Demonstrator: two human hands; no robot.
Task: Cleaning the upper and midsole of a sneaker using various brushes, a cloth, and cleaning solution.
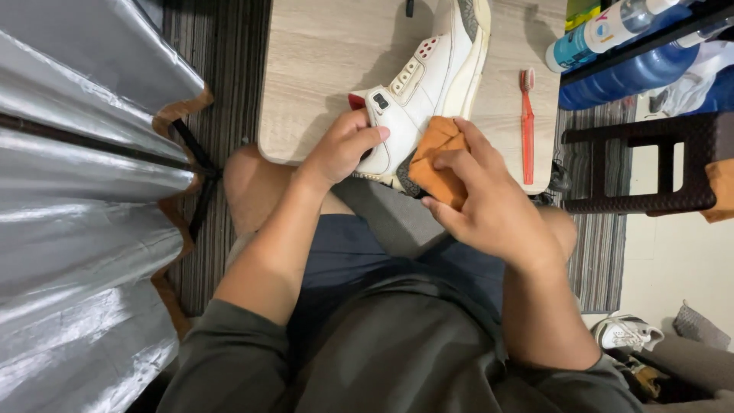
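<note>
You're mid-wipe on the white sneaker (428, 84), which lies on its side on the small wooden table (321, 69), heel end at the near edge over your lap. Your left hand (340, 149) is curled round the heel, fingers closed on it, thumb up by the ankle collar. Your right hand (489, 206) pinches a folded orange cloth (437, 153) between thumb and fingers and presses it on the sole edge at the heel. Step looks like cleaning the heel and midsole; next move likely calls for a firm steady grip on the shoe while you rub along the sole.

A red toothbrush (527, 122) lies on the table just right of the shoe, untouched. Striped rug (222, 92) underneath, silver crinkled sheet (84, 214) at left, bottles (612, 46) and a dark stool (650, 164) at right, another sneaker (623, 333) on the floor.
</note>
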